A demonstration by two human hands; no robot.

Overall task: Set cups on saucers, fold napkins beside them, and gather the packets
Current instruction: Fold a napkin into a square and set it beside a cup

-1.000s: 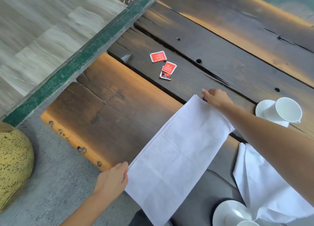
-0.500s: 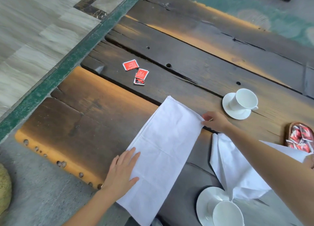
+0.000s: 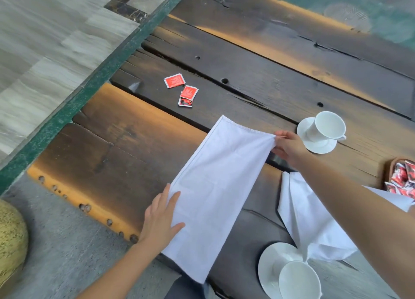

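Observation:
A long folded white napkin (image 3: pixel 215 186) lies diagonally on the dark wooden table (image 3: pixel 258 78). My left hand (image 3: pixel 162 222) presses flat on its near left edge, fingers spread. My right hand (image 3: pixel 288 147) pinches the napkin's far right corner, and the cloth bunches there. A white cup (image 3: pixel 326 125) stands on a saucer (image 3: pixel 318 144) just right of that hand. A second cup (image 3: pixel 299 280) sits on a saucer (image 3: pixel 272 267) at the near edge. Another white napkin (image 3: pixel 307 217) lies crumpled under my right forearm. Three red packets (image 3: pixel 183 88) lie farther out.
A small wooden basket (image 3: pixel 390 170) holding several red packets sits at the right edge. The table's left end (image 3: pixel 74 199) drops to a grey concrete floor, with a yellow rounded object (image 3: pixel 11 233) at the lower left. Bolt holes dot the planks.
My left hand went from gripping the napkin's near corner to lying flat on it. My right hand shifted from the far left corner to pinching the far right corner. The view panned right.

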